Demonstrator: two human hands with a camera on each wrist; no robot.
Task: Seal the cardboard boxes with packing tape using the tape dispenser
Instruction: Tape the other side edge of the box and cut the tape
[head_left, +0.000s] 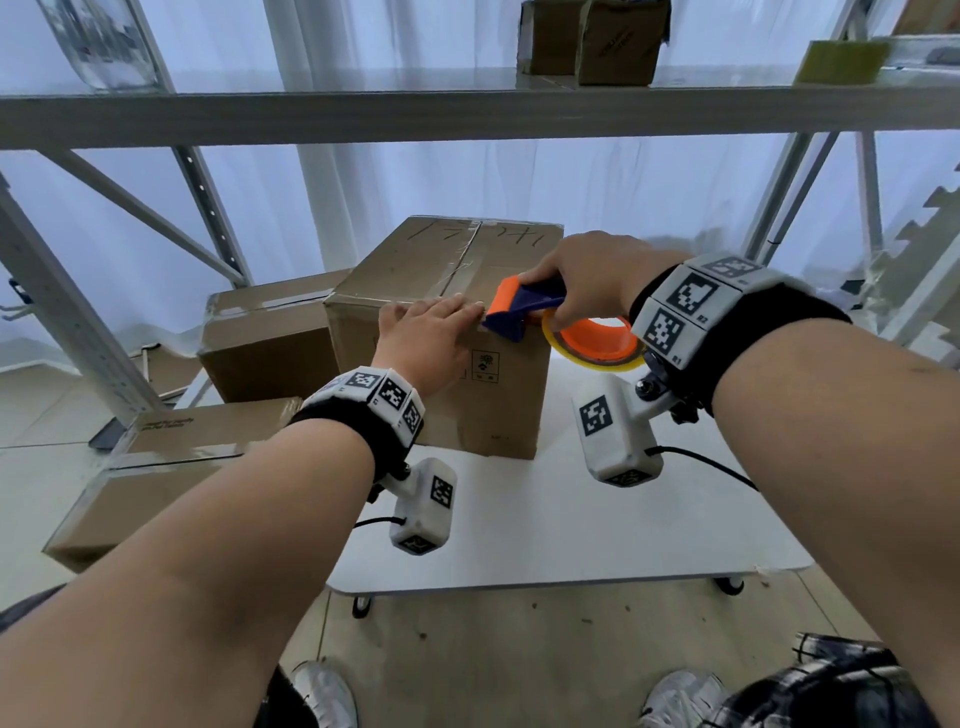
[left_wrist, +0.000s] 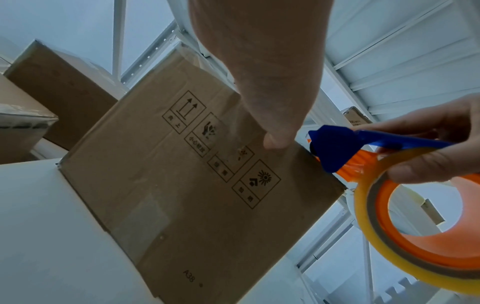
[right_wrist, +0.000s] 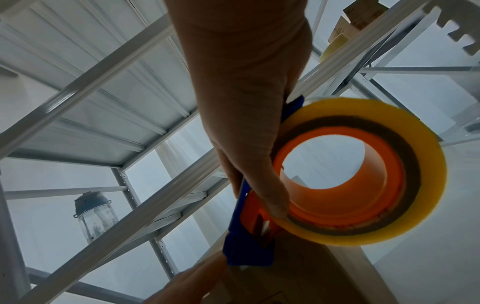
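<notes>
From the head view, a box (head_left: 447, 332) stands on the white desk (head_left: 571, 530) toward its far left part, its top seam already taped. The left hand (head_left: 426, 338) lies with straight fingers over the box's near top edge, thumb down the front face. The right hand (head_left: 592, 280) grips the blue-and-orange dispenser (head_left: 524, 306), whose nose meets that same edge just beside the left fingertips; the yellow tape roll (head_left: 592, 345) hangs off the box's right side. Two more boxes (head_left: 265, 338) sit off the desk's left edge. In the left wrist view, the thumb (left_wrist: 275, 139) presses the printed front face of the box (left_wrist: 182, 185), with the dispenser (left_wrist: 335, 150) at the top corner. In the right wrist view, fingers (right_wrist: 259, 164) curl round the dispenser's handle (right_wrist: 244, 226) beside the roll (right_wrist: 363, 170), its nose on the box (right_wrist: 324, 277).
</notes>
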